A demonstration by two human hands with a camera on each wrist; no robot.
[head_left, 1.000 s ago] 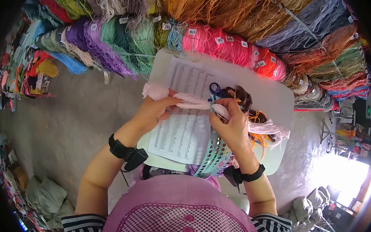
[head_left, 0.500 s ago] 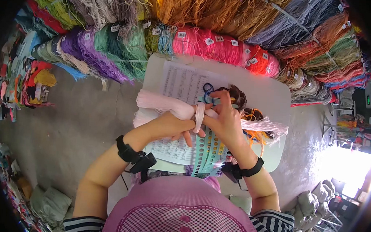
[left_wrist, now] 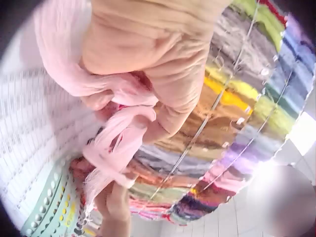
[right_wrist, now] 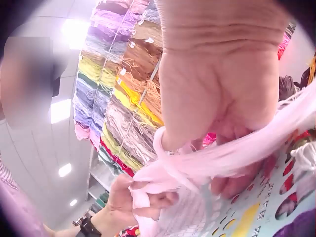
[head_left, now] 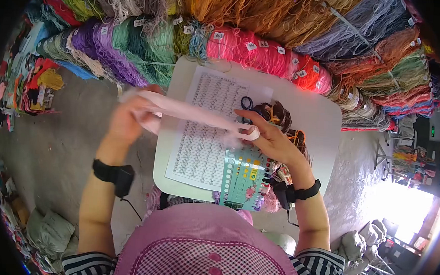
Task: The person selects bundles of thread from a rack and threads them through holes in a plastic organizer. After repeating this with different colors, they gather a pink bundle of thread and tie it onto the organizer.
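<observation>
A pale pink skein of thread (head_left: pixel 191 111) stretches across the table between the two hands. At its left end, my left hand (head_left: pixel 124 117) grips it, blurred in the head view; in the left wrist view curled fingers (left_wrist: pixel 168 106) close round the strands. My right hand (head_left: pixel 274 145) holds the other end, where a loop of thread wraps its thumb and the index finger points out. The skein (right_wrist: pixel 222 158) crosses under the right palm in the right wrist view. Below the right hand lies a teal card with punched holes (head_left: pixel 243 176).
A printed chart (head_left: pixel 205 141) lies on the pale table (head_left: pixel 166 172). Dark brown thread bundles (head_left: pixel 281 116) and a blue loop-shaped handle (head_left: pixel 248 103) lie beyond the right hand. Racks of coloured thread skeins (head_left: pixel 254 47) line the table's far edge.
My left hand has moved left, away from the right hand, and the skein, wrapped between both hands half a second ago, is drawn out. More of the teal card shows.
</observation>
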